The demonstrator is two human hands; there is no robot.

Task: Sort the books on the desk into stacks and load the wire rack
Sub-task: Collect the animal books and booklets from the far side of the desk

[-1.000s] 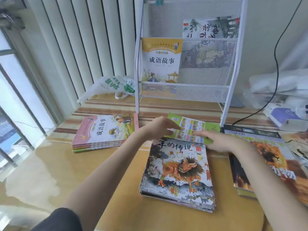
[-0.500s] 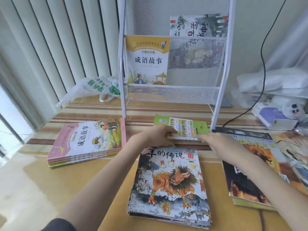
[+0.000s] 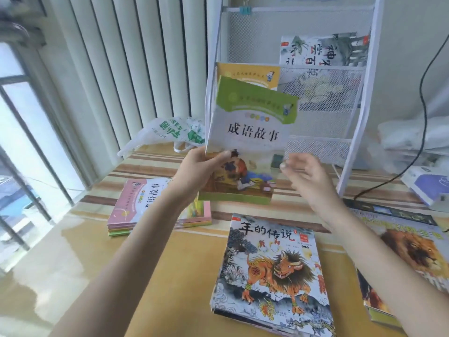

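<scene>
1. Green book (image 3: 250,132) stands upright, long axis vertical, cover toward the camera, before the rack (image 3: 359,113).
2. Left hand (image 3: 194,171) pinches its lower left edge.
3. Right hand (image 3: 306,173) hovers beside, fingers loosely spread, holding nothing.

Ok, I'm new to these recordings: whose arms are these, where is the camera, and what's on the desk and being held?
There is no robot here. A person wears a camera on the head, looking forward and down, so both arms are their own. The left hand grips a green book by its lower left edge, lifted in front of the white wire rack. The right hand is beside the book, fingers loosely open, holding nothing. The rack already holds a yellow book and an ink-painting book. On the desk lie a pink stack, a beast-cover stack and a lion-cover stack.
</scene>
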